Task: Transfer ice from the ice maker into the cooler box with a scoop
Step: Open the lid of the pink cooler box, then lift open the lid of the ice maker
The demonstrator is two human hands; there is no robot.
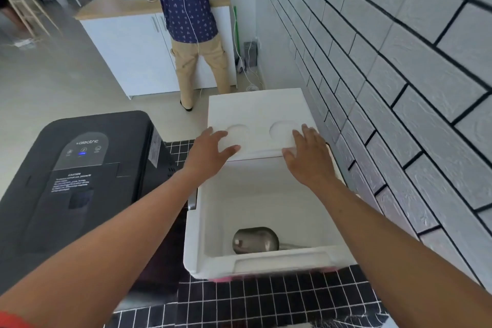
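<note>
Step in hand: opening the white foam cooler box (pixel 202 242), sliding or lifting its white foam lid (pixel 255 112) toward the far end; no ice moved yet, by the look of it.
Left hand (pixel 210 152): resting on the lid's near left corner, fingers (pixel 217 134) spread apart and flat.
Right hand (pixel 308 154): pressing the lid's near right edge, fingers straight and apart.
Scoop: shiny metal scoop (pixel 255 241) lying inside the box at its near end.
Ice source: black ice maker (pixel 80 168) sitting closed, just left of the box on the black tiled desk (pixel 266 301).
Next move: probably setting the lid aside, taking out the scoop, opening the ice maker.
</note>
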